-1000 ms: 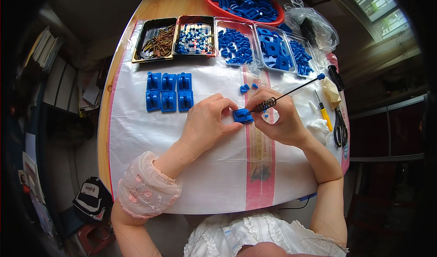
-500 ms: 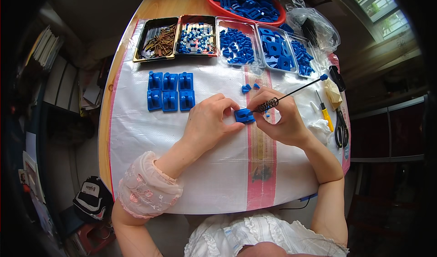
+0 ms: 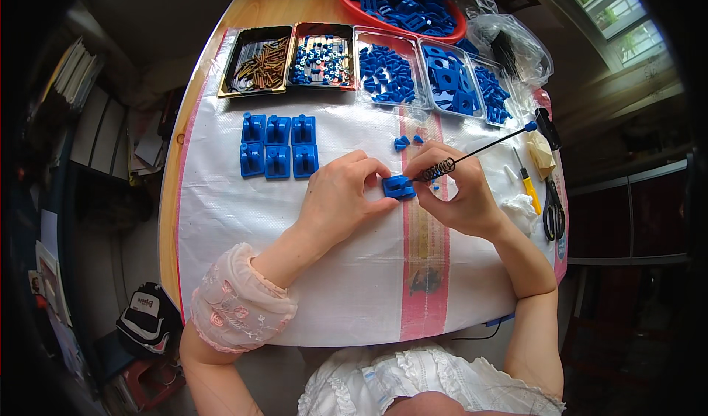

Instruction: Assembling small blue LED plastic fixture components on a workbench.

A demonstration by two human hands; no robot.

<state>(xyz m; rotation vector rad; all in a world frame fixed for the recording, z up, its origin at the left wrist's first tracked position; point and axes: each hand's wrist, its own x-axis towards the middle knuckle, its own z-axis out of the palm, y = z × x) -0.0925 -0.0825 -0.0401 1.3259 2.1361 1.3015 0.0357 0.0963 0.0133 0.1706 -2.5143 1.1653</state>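
On the white woven sheet (image 3: 324,268), my left hand (image 3: 345,189) pinches a small blue plastic block (image 3: 398,187) between thumb and fingertips. My right hand (image 3: 459,191) closes around the lower end of a thin black rod, at the block's right side. A black coil spring (image 3: 440,168) sits around the black rod (image 3: 487,147), which slants up to the right and ends in a blue knob (image 3: 531,126). My right fingers hide the rod's lower tip, so I cannot tell whether it enters the block. Small blue cone-shaped pieces (image 3: 402,144) lie just beyond my hands.
Several finished-looking blue pieces (image 3: 277,147) stand in two rows at left. Trays of screws (image 3: 265,63), small fasteners (image 3: 321,62) and blue parts (image 3: 387,73) line the back, before a red basin (image 3: 461,29). A yellow-handled screwdriver (image 3: 529,187) and black scissors (image 3: 553,213) lie right.
The whole view has shifted very slightly. Both hands keep their grip on the blue block and the black rod, with hardly any movement.
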